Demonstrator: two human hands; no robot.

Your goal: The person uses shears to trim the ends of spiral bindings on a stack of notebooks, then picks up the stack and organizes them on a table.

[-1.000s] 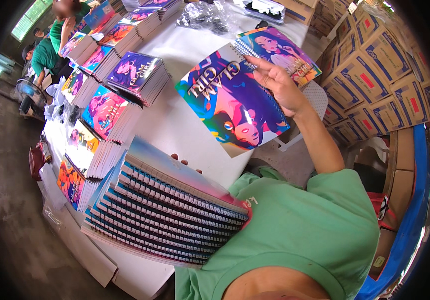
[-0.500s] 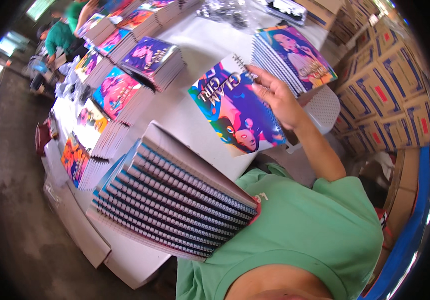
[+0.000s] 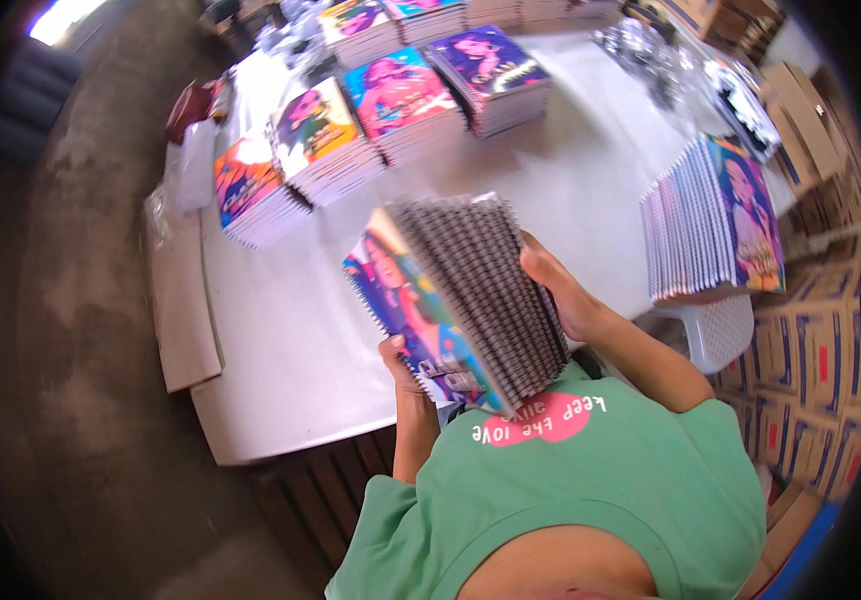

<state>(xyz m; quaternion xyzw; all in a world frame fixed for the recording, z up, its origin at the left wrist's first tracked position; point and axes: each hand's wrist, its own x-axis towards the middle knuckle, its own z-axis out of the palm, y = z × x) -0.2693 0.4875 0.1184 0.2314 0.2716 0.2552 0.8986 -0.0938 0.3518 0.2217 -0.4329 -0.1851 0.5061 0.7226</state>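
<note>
Between my two hands is a thick stack of spiral notebooks (image 3: 486, 290), tilted upright against my green shirt. Its dark coil bindings face up, and a colourful illustrated cover shows on its left face. My left hand (image 3: 403, 362) is closed on the lower left edge, thumb on the cover. On the opposite side, my right hand (image 3: 563, 290) presses the stack, its fingers partly hidden behind it. Beyond, on the white table (image 3: 291, 330), stand piles with a purple cover (image 3: 486, 60), a pink and blue cover (image 3: 401, 95), a yellow cover (image 3: 316, 130) and an orange cover (image 3: 248, 180).
A leaning stack of spiral notebooks (image 3: 701, 220) stands at the table's right, near a pale plastic stool (image 3: 721, 335). Printed cardboard boxes (image 3: 811, 360) pile up at the right. Clear plastic wrap (image 3: 641, 60) lies at the far right, and flat cardboard (image 3: 183, 300) lines the left edge.
The single notebook in my right hand is no longer held out apart; my right hand has come in against the stack. The stack has moved rightward and turned upright. The view has shifted.
</note>
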